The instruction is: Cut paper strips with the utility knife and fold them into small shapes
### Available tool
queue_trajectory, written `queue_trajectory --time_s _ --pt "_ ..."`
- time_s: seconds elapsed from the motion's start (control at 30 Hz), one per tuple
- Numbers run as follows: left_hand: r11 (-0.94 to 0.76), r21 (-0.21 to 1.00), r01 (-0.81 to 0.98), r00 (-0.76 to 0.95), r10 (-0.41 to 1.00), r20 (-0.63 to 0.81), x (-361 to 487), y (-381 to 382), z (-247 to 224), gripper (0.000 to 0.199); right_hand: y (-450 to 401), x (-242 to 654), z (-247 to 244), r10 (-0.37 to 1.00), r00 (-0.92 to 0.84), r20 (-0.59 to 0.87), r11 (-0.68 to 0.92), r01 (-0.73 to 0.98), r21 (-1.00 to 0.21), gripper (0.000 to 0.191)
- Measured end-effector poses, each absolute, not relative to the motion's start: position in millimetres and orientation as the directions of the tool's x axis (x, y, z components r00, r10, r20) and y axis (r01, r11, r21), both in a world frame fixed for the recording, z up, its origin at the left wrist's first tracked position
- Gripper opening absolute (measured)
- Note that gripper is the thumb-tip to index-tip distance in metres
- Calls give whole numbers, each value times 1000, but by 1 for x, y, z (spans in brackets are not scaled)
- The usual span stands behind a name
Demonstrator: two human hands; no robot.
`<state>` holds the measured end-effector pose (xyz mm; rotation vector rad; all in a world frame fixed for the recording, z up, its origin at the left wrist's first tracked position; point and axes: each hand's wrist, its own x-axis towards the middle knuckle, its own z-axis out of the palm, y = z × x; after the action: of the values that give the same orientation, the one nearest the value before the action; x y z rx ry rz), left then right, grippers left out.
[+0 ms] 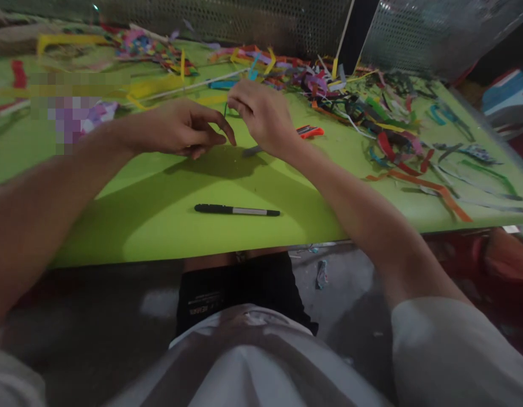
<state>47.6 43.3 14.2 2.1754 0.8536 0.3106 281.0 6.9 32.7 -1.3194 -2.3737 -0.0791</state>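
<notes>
My right hand (pixel 264 118) is raised over the green table (pixel 244 237), its fingers pinched on a thin dark strip (pixel 226 108) that hangs down from the fingertips. Just left of it, my left hand (pixel 189 129) has its fingers curved and apart, with the index fingertip near the strip's lower end. I cannot tell whether they touch. Behind my right wrist lies a red-orange utility knife (pixel 311 132), partly hidden. A grey flat piece (pixel 252 151) shows on the other side of that wrist. Nearer to me, a black pen (pixel 236 210) lies crosswise on the table.
Curled coloured strips (pixel 384 130) pile up at the right and back. Yellow strips (pixel 155 86) and a heap of multicoloured scraps (pixel 138 44) lie at the back left. Perforated metal panels (pixel 253 25) and a dark post (pixel 358 34) stand along the rear edge.
</notes>
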Motion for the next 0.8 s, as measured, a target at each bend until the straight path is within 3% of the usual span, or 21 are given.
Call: queue_trajectory --time_s 0.1,0.27,0.37,0.47,0.53,0.7,0.8 --pt "-422 846 325 771 636 22 48 35 19 42 8 281 28 839 -449 307 501 858 -116 25" --pt "-339 935 106 595 775 214 54 27 25 62 6 274 24 885 -417 208 444 890 -103 33" --pt "-355 912 205 529 824 202 55 33 22 53 4 273 25 873 -449 190 472 876 -100 36" --pt "-367 851 374 564 819 105 54 40 14 26 1 275 32 870 -458 180 480 872 -99 40" --pt "-377 828 414 595 801 67 54 40 10 23 -1 277 37 868 -455 198 480 871 -103 40" --pt "-445 860 252 668 723 178 56 31 17 40 -3 278 41 862 -457 219 487 867 -107 29" --pt "-352 928 123 662 726 187 57 28 23 36 -2 275 32 851 -495 176 517 848 -114 19"
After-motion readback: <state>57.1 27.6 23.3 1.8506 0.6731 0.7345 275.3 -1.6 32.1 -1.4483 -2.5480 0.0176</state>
